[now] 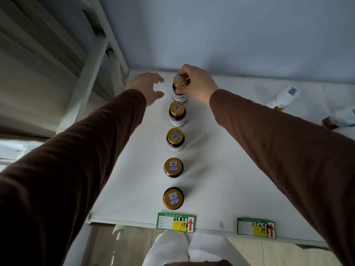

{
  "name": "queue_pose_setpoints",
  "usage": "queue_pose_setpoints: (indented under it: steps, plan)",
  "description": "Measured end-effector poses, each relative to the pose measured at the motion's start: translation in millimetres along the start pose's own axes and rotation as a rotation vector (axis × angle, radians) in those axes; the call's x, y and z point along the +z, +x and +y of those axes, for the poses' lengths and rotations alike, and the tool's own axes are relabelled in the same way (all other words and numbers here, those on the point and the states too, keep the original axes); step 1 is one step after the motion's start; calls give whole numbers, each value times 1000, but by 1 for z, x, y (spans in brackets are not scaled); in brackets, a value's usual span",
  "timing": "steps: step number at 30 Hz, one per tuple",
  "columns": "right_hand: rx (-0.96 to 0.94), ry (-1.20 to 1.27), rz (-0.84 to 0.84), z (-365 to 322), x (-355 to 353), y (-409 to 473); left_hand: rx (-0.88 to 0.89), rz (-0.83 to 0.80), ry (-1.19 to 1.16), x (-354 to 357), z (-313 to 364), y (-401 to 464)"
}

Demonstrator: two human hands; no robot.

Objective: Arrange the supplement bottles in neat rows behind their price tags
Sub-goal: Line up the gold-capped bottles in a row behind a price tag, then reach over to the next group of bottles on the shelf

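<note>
I see right hand (196,81) fingers (179,90) pinching the rearmost bottle (180,89) by its gold cap; left hand (147,87) fingers spread, just beside it.

Both arms (brown-sleeved) reach forward; the right hand (194,83) has its grip closed, the left hand (147,87) spread open.

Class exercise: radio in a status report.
Right hand grips rearmost bottle; left hand open. Five in row behind left price tag. Two white bottles lying right.
</note>
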State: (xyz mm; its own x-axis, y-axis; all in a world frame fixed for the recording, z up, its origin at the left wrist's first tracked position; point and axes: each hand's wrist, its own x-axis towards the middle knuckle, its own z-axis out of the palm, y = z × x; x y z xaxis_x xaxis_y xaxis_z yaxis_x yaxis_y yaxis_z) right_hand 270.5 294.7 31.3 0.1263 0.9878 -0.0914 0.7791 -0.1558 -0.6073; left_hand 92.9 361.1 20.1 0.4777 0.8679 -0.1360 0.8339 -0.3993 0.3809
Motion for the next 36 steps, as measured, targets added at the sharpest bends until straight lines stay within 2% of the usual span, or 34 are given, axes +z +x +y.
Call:
queue_pose_setpoints:
  steps: [10,15,22,30,36]
  plan:
    - [24,64,11,6,0,-13,8,7,14,-3,11,-6]
    - [26,111,136,8,-25,-51,88,108,60,-24,34,-27]
    - [39,145,275,26,-68,-144,260,195,1,-35,109,-89]
    - [76,207,282,72,-77,-271,359,161,-99,27,185,-191]
    - [131,270,174,112,-51,-361,222,77,-132,105,208,-271]
